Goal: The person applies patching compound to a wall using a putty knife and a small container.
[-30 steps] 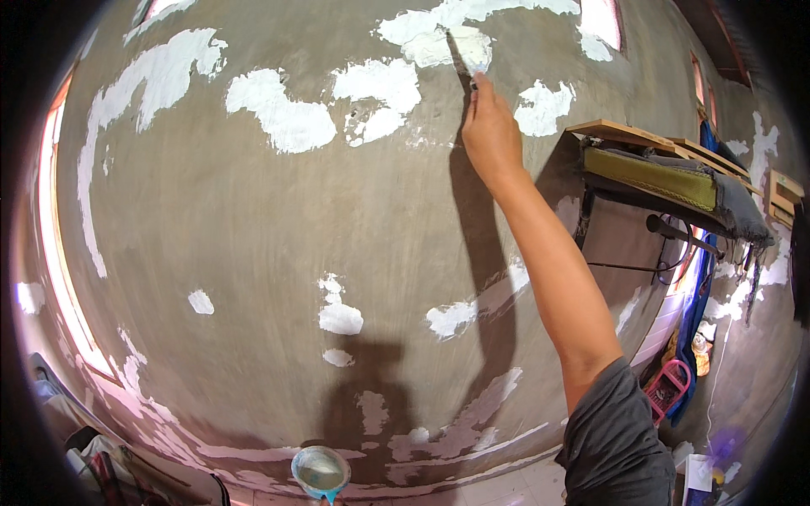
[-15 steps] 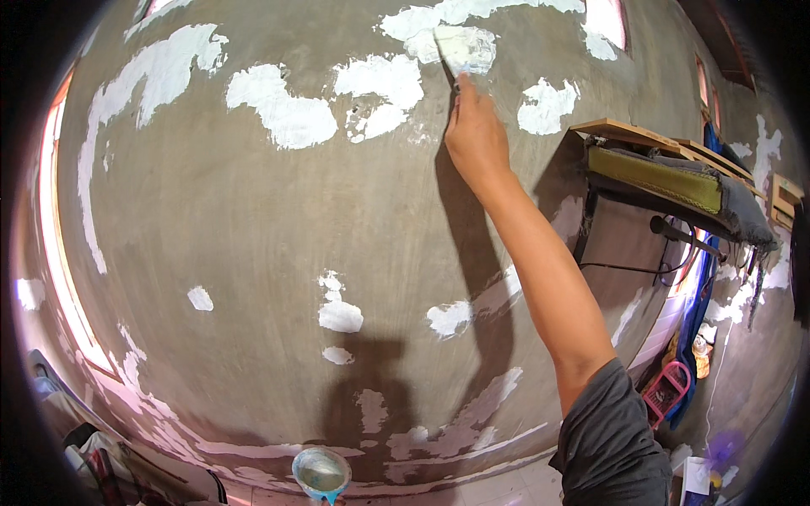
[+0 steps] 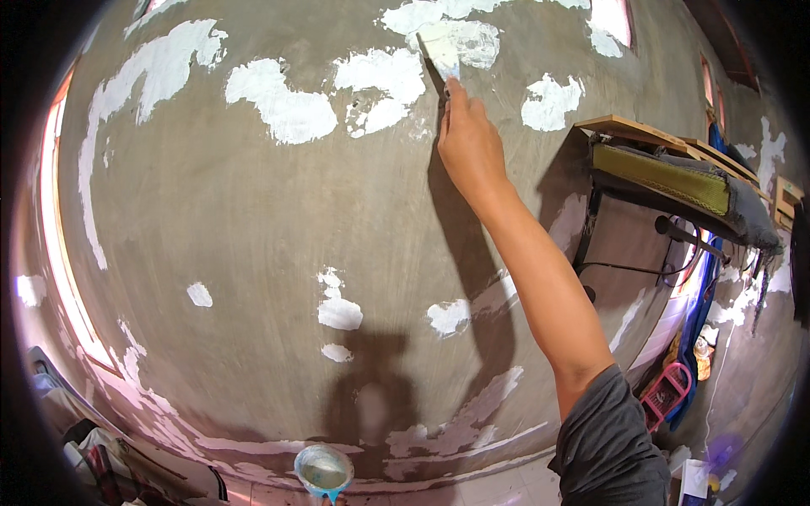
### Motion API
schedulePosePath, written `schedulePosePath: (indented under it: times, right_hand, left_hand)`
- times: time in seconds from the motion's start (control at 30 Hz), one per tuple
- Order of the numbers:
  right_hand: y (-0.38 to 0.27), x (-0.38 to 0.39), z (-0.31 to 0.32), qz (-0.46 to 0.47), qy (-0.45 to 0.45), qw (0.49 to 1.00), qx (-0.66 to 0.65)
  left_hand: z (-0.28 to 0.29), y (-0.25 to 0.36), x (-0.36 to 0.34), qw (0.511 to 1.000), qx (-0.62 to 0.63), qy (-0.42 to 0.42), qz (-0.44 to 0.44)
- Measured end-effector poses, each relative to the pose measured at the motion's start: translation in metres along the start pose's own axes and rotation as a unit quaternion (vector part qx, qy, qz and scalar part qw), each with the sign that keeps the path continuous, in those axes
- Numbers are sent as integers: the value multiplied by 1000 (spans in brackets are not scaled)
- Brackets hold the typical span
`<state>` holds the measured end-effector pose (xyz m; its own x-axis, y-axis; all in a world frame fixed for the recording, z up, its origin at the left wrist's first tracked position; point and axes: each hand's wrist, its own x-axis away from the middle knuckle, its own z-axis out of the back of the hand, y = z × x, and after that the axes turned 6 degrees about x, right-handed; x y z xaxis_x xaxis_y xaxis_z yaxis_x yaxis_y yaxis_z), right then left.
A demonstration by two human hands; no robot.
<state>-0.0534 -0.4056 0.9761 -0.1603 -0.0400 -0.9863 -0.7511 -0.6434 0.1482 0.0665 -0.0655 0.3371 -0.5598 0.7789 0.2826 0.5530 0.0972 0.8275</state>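
The right hand (image 3: 468, 139) is raised high on an outstretched arm, its fingers closed around the handle of a putty knife (image 3: 440, 49), whose flat pale blade rises from the top of the fist and lies against the grey plaster wall (image 3: 253, 219). The blade sits on a white filler patch (image 3: 468, 38) just above the knuckles, so the step in hand looks like spreading or smoothing filler over that patch. More white patches run to the left of the hand along the same height, and a separate one (image 3: 553, 101) lies just to its right. Well below the hand, further small white spots (image 3: 337, 310) dot the middle of the wall, and long smeared strokes run near the floor.

The left hand is not in view. At the lower edge of the picture, far below the raised hand, a round container (image 3: 323, 470) with pale wet filler shows; whether anything holds it I cannot tell.

To the right of the arm, a wooden shelf (image 3: 629, 129) with a green padded piece (image 3: 662, 173) juts from the wall, with cloth and a pink crate (image 3: 665, 395) lower down.

As a judgement, the next move calls for a steady drag of the blade, held at a shallow tilt and pressed evenly so the filler feathers into the grey surface without ridges; once the blade runs dry it would need reloading from the container below.
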Motion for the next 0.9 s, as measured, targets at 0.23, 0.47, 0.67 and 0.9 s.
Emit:
schedulePosePath:
  times: [0.23,0.47,0.67,0.9]
  right_hand:
    - [4,43,10,-4,-38,999,-11]
    - [37,-18,9,-28,64,998,7]
    - [41,7,1,-62,12,998,28]
    - [45,16,12,-32,72,997,22]
  left_hand:
    - [-3,-9,0,999,46,13,7]
    - [-12,10,9,999,-7,41,-20]
    - [-20,17,13,999,-19,22,-37]
    - [-19,14,12,999,16,34,33]
